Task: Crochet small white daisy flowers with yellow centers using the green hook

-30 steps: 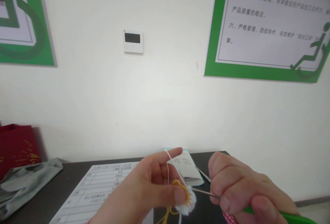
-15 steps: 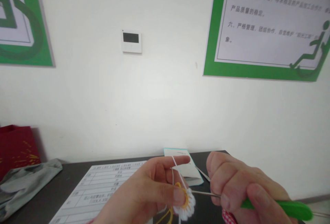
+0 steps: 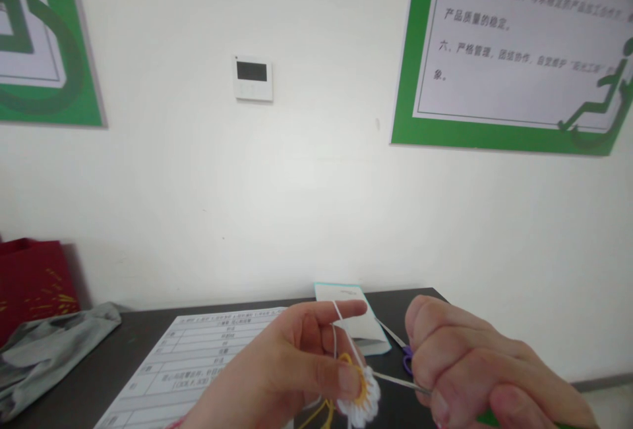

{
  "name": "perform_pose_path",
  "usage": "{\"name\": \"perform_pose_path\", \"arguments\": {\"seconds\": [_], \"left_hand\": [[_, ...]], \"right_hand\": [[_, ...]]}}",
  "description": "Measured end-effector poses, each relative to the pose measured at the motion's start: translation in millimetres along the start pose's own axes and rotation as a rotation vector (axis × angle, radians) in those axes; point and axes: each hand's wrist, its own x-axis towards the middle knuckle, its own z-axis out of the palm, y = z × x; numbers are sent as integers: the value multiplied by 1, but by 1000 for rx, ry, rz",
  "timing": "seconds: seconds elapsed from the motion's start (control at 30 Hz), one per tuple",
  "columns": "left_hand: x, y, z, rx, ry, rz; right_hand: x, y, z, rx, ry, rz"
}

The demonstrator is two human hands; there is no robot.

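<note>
- One white wall (image 3: 316, 205) fills most of the room in view, faintly marked in places.
- Two green-bordered posters hang on it, both cut off by the picture's edges. The right poster (image 3: 514, 66) carries Chinese lines numbered 五 and 六, with 产品质量的稳定 legible and its far end blurred; the left poster (image 3: 49, 60) shows only part of a green emblem.
- Dark bench (image 3: 133, 330) along the wall's foot, largely covered by hands and papers.
- Right hand (image 3: 475, 363): its grip is clamped on a crochet hook.
- Left hand (image 3: 301, 350): its grip is pinched together on a small crocheted piece, index finger extended.
- Printed sheet (image 3: 188, 356), partly under the left forearm; its table text is too blurred to read.
- Red bag (image 3: 34, 284) and grey cloth (image 3: 59, 343), cut off at left.
- Pale card (image 3: 370, 333) behind the left hand, print illegible.
- White wall panel (image 3: 253, 78) with a dark screen.
- Purple-handled scissors (image 3: 407, 353), half hidden by the right hand.
- Crocheted piece (image 3: 363, 402), white around yellow, held above the bench.
- Crochet hook (image 3: 398, 381), its tip at the piece's edge; whether inserted, I cannot tell. Its green handle is mostly hidden.
- White yarn (image 3: 349, 333) over the left index finger; yellow strands (image 3: 324, 409) hang below.
</note>
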Motion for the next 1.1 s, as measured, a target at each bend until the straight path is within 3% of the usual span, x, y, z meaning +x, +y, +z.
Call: {"name": "perform_pose_path", "arguments": {"seconds": [0.27,0.33,0.5,0.67,0.9,1.1], "left_hand": [[-2,1,2,76,49,26],[-3,1,2,82,68,39],[-2,1,2,27,27,8],[0,-2,0,-32,-29,-26],[-2,-2,3,-45,-21,-20],[-2,0,-1,-38,-42,-11]], "right_hand": [[10,-2,13,191,253,230],[9,-2,13,190,250,232],[-1,-1,4,75,94,108],[-4,-1,3,73,72,92],[10,-2,12,294,252,284],[9,1,15,401,297,358]]}}
